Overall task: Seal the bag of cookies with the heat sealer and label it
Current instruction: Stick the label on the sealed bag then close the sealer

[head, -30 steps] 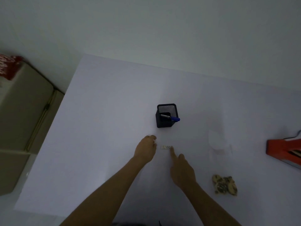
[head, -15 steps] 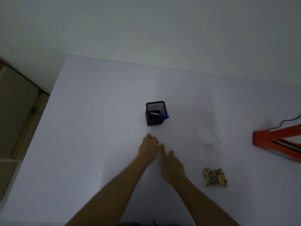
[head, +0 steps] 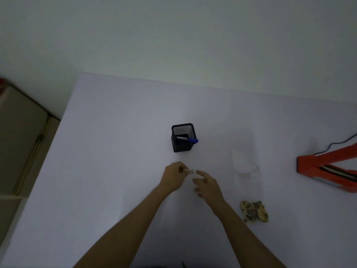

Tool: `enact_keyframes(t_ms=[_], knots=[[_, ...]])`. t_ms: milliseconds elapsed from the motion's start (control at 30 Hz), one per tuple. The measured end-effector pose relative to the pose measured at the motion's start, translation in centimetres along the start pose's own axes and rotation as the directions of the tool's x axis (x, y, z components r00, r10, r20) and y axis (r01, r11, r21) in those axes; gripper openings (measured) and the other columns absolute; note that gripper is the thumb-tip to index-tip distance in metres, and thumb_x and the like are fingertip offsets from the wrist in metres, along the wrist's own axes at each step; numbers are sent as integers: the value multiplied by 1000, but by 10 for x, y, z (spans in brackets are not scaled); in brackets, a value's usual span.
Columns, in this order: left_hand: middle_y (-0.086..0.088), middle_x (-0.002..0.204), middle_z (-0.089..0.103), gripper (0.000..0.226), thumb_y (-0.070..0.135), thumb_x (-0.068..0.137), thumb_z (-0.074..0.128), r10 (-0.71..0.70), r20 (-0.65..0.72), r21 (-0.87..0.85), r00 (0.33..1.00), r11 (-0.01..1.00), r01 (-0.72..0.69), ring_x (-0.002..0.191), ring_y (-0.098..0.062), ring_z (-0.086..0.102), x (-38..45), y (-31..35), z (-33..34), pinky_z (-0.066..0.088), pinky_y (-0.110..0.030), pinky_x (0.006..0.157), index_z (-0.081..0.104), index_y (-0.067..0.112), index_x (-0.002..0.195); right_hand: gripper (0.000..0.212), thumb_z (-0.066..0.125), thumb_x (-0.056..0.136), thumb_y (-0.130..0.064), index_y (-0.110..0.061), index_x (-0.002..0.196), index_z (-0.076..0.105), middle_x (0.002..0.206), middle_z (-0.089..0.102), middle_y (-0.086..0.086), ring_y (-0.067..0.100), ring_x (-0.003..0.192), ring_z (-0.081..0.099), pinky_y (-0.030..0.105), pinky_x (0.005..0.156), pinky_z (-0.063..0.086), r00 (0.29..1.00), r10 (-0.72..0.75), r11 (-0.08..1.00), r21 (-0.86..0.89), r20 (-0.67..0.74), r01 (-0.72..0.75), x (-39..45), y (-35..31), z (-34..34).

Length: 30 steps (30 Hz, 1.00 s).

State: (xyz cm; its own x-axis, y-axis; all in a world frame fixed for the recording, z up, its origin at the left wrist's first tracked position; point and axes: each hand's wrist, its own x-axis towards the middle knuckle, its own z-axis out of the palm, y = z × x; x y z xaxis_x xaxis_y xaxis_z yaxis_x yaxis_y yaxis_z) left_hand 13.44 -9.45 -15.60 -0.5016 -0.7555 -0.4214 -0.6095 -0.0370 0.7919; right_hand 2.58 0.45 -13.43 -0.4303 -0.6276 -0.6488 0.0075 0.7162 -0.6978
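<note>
White label (head: 191, 171), small and faintly printed, sits pinched between both hands above the table (head: 108, 171). Left hand (head: 173, 178) has fingers curled, thumb and forefinger nipping the label's left end; right hand (head: 207, 184) nips the right end with thumb and forefinger, other fingers loosely bent below, slightly blurred. Beyond the hands stands a black mesh pen holder (head: 183, 137) with a blue-capped marker (head: 187, 139) leaning across its rim. To the right, a clear bag (head: 246, 167) lies flat, cookies (head: 254, 211) bunched at its near end. Farther right, a red heat sealer (head: 326, 169), arm raised, black cord (head: 336, 145) trailing behind it.
</note>
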Motion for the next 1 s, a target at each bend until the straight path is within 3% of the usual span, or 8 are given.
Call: enact_keyframes(t_ms=[200,267,333,400,500,667,833,1000], knots=[[1,85,67,13,24,93,57,96,34,-60,995,994,-94,71,-4,60,-26,18,-28,45,-11,65,65,14,95,10,64,90,-19,-17,95,72,90,74,4,20,84,71,30,78,59,995,-97,962,257,-18,98,-19,-36,-4],[5,91,62,12,23,91,61,163,-95,5,982,987,-163,75,-1,55,-35,24,-32,42,-9,67,63,15,99,9,65,90,-17,-16,91,73,86,75,5,21,82,71,29,77,59,994,-100,954,279,-48,110,-24,-44,-2],[6,103,53,20,18,88,66,306,-311,135,900,952,-277,89,-2,48,-45,28,-32,38,-6,74,61,16,107,8,66,89,-15,-15,89,73,84,74,6,20,80,71,29,77,59,993,-95,945,309,-71,112,-29,-52,0],[1,105,56,20,15,86,67,456,-383,264,803,887,-378,96,-7,47,-55,32,-31,37,-7,79,64,14,106,6,67,87,-17,-16,88,73,83,74,6,20,80,71,30,76,59,992,-102,935,332,-79,123,-36,-61,3],[-3,99,66,16,16,87,66,590,-357,351,724,803,-481,93,-14,56,-65,33,-32,46,-17,80,68,12,102,7,67,88,-20,-17,88,74,85,75,6,20,82,71,28,74,58,990,-128,921,363,-57,140,-46,-72,6],[-6,92,72,25,25,84,59,621,-363,373,695,780,-502,87,-13,62,-68,30,-46,39,-16,88,72,9,100,17,61,91,-13,-8,103,73,96,75,10,22,90,72,31,77,57,988,-127,875,479,83,72,-60,-82,-2],[-13,80,73,27,13,67,68,675,-268,452,688,718,-529,67,-25,70,-70,34,-54,56,-27,66,73,2,91,16,63,91,-16,-12,104,72,96,75,8,21,91,72,27,74,57,983,-164,889,444,84,110,-69,-85,-5],[-13,80,73,26,10,67,68,693,-283,461,663,704,-539,67,-25,70,-67,43,-60,54,-24,63,72,1,91,12,63,91,-17,-17,98,72,95,76,5,18,89,71,23,72,56,982,-176,896,424,70,131,-67,-92,-7]])
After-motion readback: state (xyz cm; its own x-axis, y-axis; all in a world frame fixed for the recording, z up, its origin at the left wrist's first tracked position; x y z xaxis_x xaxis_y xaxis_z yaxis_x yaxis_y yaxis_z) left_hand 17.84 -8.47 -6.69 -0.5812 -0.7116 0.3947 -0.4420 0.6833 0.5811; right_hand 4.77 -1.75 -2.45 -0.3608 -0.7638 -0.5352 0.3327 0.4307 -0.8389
